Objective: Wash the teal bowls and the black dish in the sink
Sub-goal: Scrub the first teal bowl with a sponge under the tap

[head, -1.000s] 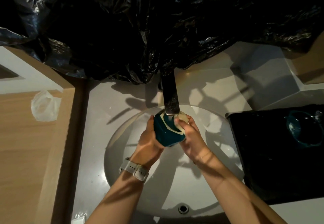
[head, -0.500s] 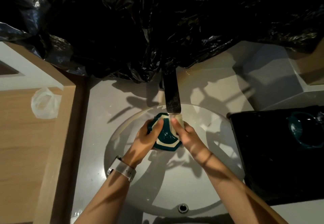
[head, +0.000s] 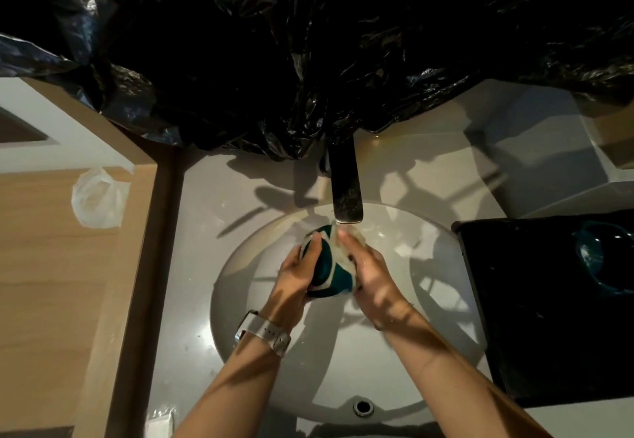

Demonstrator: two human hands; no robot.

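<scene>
Fingers of both hands are wrapped round one teal bowl (head: 327, 271) under the faucet (head: 346, 194), over the sink (head: 394, 386): left hand (head: 295, 276) grips, right hand (head: 372, 274) rubs with a sponge (head: 346, 249). Another teal bowl (head: 603, 259) waits on the black tray (head: 535, 317), so I'd guess roughly midway.

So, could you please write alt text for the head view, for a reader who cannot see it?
Under the faucet, a left hand grips a teal bowl while the right hand presses a pale sponge against it, above a round white sink. Another teal bowl sits on a black tray to the right.
</scene>
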